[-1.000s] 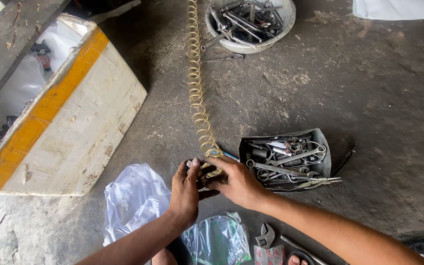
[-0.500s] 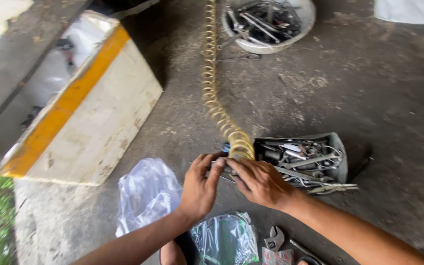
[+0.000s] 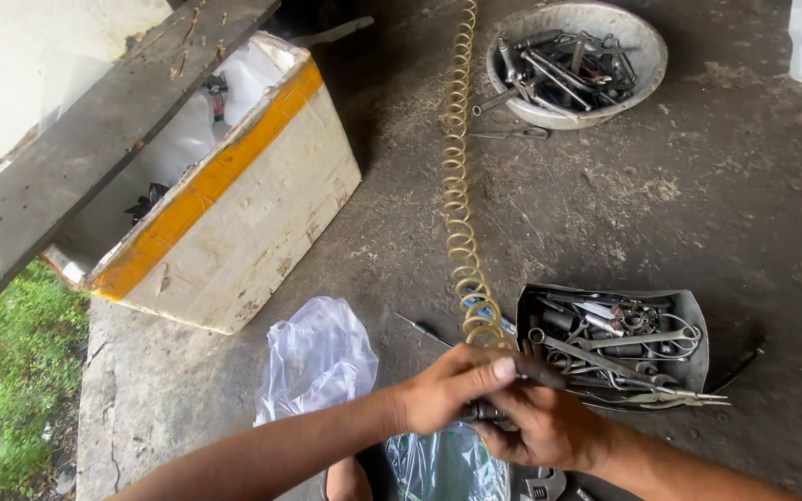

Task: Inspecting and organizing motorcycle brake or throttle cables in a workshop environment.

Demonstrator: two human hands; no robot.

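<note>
On the concrete floor (image 3: 698, 223), the coiled hose (image 3: 459, 186) runs from the far edge to both hands near the near edge. A tray of tools (image 3: 614, 343) lies just right of the hose's near end, a bowl of tools (image 3: 575, 63) at the far edge, right of it. The box (image 3: 234, 213) stands left, a plastic bag (image 3: 316, 357) before it.

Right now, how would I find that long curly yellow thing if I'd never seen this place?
Start at the big white foam box with the yellow band on the concrete floor. Just beside it, the coiled hose runs in a line from the top of the view down to the two hands. Unlike the loose grey tools in the round bowl and the metal tray, it is one long yellowish spiral.
</note>
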